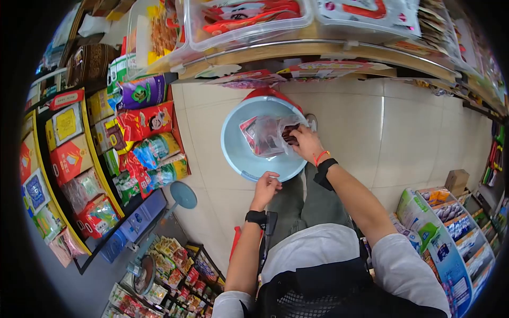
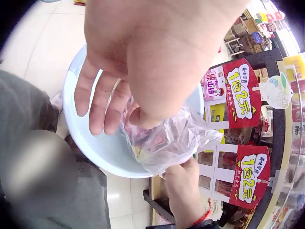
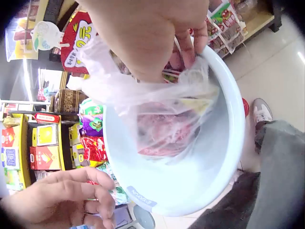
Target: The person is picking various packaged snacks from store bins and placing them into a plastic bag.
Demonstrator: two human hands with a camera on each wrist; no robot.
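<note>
A clear plastic bag (image 1: 268, 132) with reddish packets inside lies in a light blue basin (image 1: 233, 153). My right hand (image 1: 306, 143) reaches into the mouth of the bag, its fingers curled round a dark red packet (image 1: 289, 135); the right wrist view shows the bag (image 3: 157, 114) draped below that hand (image 3: 143, 33), fingertips partly hidden. Near the basin's rim closest to me, my left hand (image 1: 266, 190) holds nothing, fingers loosely bent. The left wrist view has this hand (image 2: 138, 62) in front of the basin (image 2: 78, 138) and bag (image 2: 167, 143).
Shelves with clear bins (image 1: 254, 32) run past the basin's far side. Racks of packaged goods (image 1: 69, 159) stand at left, a blue display (image 1: 445, 254) at lower right. Tiled floor (image 1: 350, 122) surrounds the basin. A round blue-grey disc (image 1: 183, 195) is at lower left.
</note>
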